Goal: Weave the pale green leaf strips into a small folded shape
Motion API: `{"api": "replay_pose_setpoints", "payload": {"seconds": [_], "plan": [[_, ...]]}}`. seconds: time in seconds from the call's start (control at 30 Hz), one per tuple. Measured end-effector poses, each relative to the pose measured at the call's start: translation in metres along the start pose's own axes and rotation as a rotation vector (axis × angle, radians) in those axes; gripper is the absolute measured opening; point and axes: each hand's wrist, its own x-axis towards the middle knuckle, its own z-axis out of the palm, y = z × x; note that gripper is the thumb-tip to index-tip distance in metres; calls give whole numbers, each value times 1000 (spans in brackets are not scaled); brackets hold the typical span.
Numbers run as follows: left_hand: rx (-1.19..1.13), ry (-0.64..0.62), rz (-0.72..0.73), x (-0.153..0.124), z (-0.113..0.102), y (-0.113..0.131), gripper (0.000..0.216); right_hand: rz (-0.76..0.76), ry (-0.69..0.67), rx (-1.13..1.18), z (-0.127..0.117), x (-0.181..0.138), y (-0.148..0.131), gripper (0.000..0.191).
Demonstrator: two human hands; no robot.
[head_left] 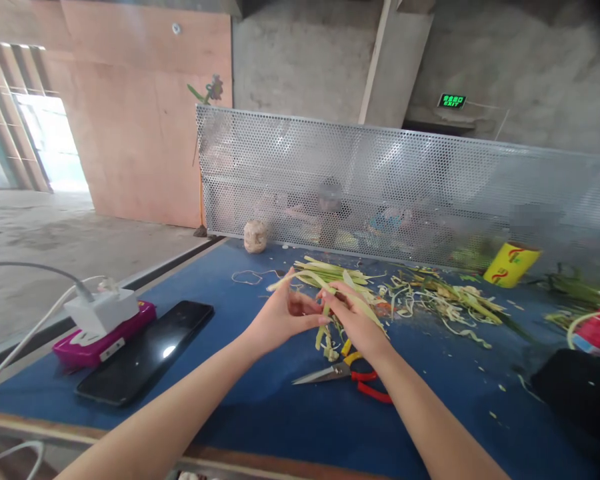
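Observation:
Over the blue table, both my hands work on pale green plant strips [307,275] that look like split leaves or stalks. My left hand [275,317] has its fingers curled around one strip, its pale end sticking out past the fingertips. Close beside it, my right hand [357,323] pinches the strips between thumb and fingers; more leaf trails out under its palm. Short ends dangle below the hands. Scissors [325,375] with red and yellow handles lie just below, blades pointing left. Behind the hands rests a bundle of similar green strips [343,268].
Left on the table [240,420] are a black phone [150,353] and a purple power strip [130,333] with a white charger [100,310]. A twine ball [255,237] stands by the perforated metal screen [405,173]. Shredded scraps [430,293] and a yellow roll [511,265] lie right.

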Motion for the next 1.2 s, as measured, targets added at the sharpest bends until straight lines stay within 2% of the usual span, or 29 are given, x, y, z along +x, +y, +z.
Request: {"api": "replay_pose_setpoints", "payload": {"seconds": [0.07, 0.2, 0.3, 0.4, 0.57, 0.67, 0.77, 0.83, 0.97, 1.1, 1.2], "plan": [[21, -43, -21, 0, -1, -1, 107, 32, -75, 19, 0, -1, -1, 14], [99, -11, -114, -1, -3, 3, 105, 64, -169, -2, -2, -2, -4, 10], [98, -60, -183, -2, -4, 8, 105, 129, -163, 32, -7, -1, -4, 14], [94, -124, -209, -5, -4, 13, 101, 195, -147, 178, -11, 0, -2, 20], [117, -150, -265, -10, -1, 20, 100, 328, -46, 396, -7, 1, 5, 25], [147, -223, -300, -11, 0, 21, 87, 348, -16, 447, -4, 1, 9, 28], [149, -300, -300, -10, -2, 18, 68, 312, -3, 414, -3, 2, 13, 28], [175, -276, -278, -9, -4, 13, 63, 281, -15, 389, -4, 2, 14, 28], [167, -150, -163, -6, -3, 6, 73, 249, -84, 322, -8, 1, 7, 41], [144, -34, -77, -7, 4, 6, 85, 63, -82, -26, -11, -1, -2, 34], [170, -2, 10, -7, 6, 6, 85, -39, -114, -102, -11, -2, -6, 32]]}}
